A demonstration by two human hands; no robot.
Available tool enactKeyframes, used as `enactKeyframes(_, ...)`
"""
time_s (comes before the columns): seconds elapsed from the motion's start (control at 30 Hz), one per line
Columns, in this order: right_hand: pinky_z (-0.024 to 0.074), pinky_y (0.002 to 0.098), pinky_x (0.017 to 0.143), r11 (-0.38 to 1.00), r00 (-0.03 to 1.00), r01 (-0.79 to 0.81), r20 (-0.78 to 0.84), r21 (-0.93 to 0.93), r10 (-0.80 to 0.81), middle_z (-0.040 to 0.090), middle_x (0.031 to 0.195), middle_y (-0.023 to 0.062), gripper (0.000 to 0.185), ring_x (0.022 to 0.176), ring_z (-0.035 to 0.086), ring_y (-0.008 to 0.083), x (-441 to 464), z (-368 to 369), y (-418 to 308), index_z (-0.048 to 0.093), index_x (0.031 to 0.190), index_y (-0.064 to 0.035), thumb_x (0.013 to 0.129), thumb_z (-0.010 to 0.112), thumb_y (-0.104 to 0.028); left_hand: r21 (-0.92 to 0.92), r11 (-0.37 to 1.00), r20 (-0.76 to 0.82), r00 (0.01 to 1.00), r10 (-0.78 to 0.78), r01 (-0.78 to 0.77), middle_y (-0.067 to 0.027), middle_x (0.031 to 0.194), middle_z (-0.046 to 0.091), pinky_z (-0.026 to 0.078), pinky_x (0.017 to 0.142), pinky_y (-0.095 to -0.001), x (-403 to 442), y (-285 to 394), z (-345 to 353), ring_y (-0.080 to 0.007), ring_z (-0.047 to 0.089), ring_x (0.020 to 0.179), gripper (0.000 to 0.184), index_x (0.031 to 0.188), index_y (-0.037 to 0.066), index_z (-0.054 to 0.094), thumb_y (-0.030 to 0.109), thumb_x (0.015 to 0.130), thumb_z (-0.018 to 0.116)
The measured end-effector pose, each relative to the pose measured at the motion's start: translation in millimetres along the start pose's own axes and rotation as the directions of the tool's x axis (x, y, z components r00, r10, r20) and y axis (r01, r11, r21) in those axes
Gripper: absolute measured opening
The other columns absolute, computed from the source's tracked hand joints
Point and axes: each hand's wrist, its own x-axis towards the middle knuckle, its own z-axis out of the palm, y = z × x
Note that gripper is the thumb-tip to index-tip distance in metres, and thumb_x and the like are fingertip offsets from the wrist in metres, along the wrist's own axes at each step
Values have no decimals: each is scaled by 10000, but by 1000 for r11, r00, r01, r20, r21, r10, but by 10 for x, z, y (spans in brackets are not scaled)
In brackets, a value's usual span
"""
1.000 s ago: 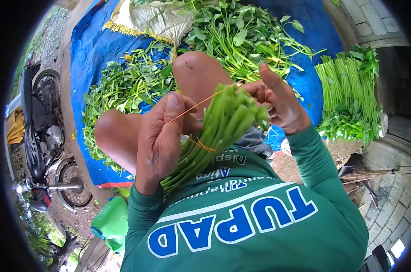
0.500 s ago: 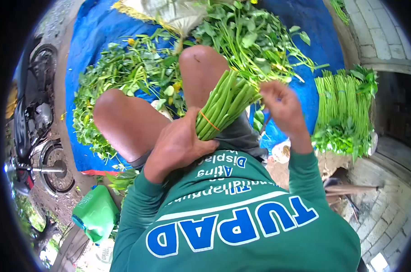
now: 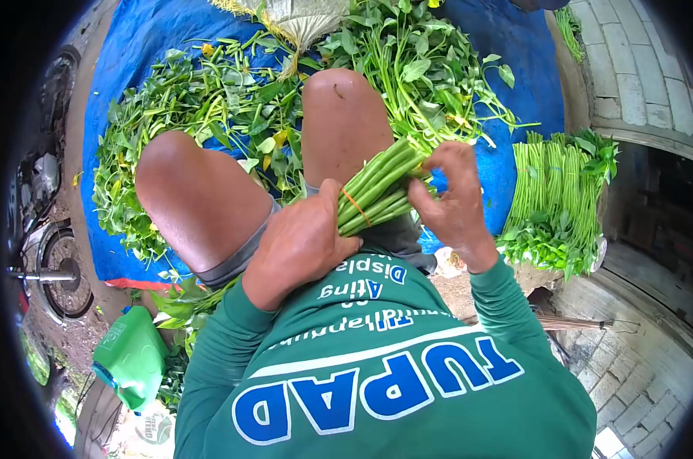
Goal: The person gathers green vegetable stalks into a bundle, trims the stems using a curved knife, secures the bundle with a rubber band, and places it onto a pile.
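Note:
My left hand [image 3: 297,241] is wrapped round a bundle of green leafy-vegetable stems [image 3: 384,180], held above my lap. An orange rubber band [image 3: 354,205] circles the bundle close to my left fingers. The cut ends point up and to the right. My right hand [image 3: 457,203] is at those ends, its thumb and forefinger curved and apart, with a gap between them. Its fingertips are close against the stems; whether they touch is unclear. The lower part of the bundle is hidden behind my left hand and sleeve, with leaves [image 3: 186,300] showing past my left forearm.
Loose greens [image 3: 201,115] and a leafy heap [image 3: 415,69] lie on a blue tarp [image 3: 144,34]. Several tied bundles [image 3: 556,191] stand at the right. A pale sack [image 3: 304,19] is ahead, a green plastic container [image 3: 132,356] at lower left, a motorcycle [image 3: 60,268] beyond.
My right hand has come lower and nearer the cut ends, its thumb and forefinger now spread. My left hand keeps its grip on the bundle. The whole view has shifted slightly.

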Motion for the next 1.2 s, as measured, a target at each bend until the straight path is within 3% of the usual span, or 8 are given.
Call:
enactKeyframes(0.2,459,506,1127,967,953,242,206,-84,-221,586,1340,193,451,1310,542,413,279,-219,-90,766,1257,-105,808,750,-141,-92,996,17,1000,2,-1,-296,1087,752,567,898,-534,12,-3,-52,-475,735,1044,729,1351,7,577,332,776,887)
enactKeyframes(0.37,475,463,1130,937,992,-121,67,327,104,561,1444,167,626,1341,544,354,-243,86,216,635,1485,-114,914,828,-282,-279,958,53,995,83,-65,-226,1110,758,566,937,-433,201,-285,11,-336,746,1057,715,1342,-40,621,278,759,887)
enactKeyframes(0.43,484,445,1140,568,916,-291,52,770,399,536,1495,160,758,1374,531,320,-94,104,-3,517,1600,-104,929,827,-272,-665,743,140,965,222,-75,-125,1080,739,557,907,-351,204,-323,-226,-196,697,1014,682,1380,-42,624,207,795,872)
enactKeyframes(0.7,545,489,1128,40,933,-300,302,953,-196,615,1478,258,853,1352,641,389,885,370,-912,350,1663,-17,943,751,-237,-973,-127,63,752,656,192,-222,1004,686,591,697,-367,-79,-473,-183,-251,696,854,764,1373,-62,593,442,853,838)
enactKeyframes(1.0,650,405,938,237,940,6,75,972,-333,769,1163,199,429,1080,774,279,1662,108,-2075,721,1237,85,963,757,-244,-522,579,-504,774,383,-626,-166,1395,691,509,1102,-354,-959,-211,-1378,-220,666,1237,1027,1543,-57,542,706,900,787)
enactKeyframes(1.1,492,466,1112,142,396,619,-151,772,-906,628,1382,231,731,1303,611,338,2408,26,-2313,529,1497,66,960,808,-343,-166,761,-664,641,384,-627,-148,1287,739,545,1054,-354,-1322,281,-1632,-210,702,1170,867,1489,-26,589,677,991,689)
enactKeyframes(1.13,362,541,1214,-3,143,390,-63,921,-988,491,1547,260,822,1464,461,364,2706,-362,-2599,446,1601,3,976,786,-408,-35,846,-681,632,369,-532,-143,1254,751,558,1040,-357,-1413,342,-1792,-209,714,1149,820,1471,-17,603,666,1020,656)
enactKeyframes(1.2,243,626,1306,-100,323,-34,-83,994,-943,375,1688,304,1002,1610,333,396,2719,-668,-2700,257,1726,-42,984,771,-475,-255,699,-700,626,343,-668,-135,1104,762,615,882,-365,-1631,267,-2327,-225,746,986,481,1263,-17,686,393,1014,710)
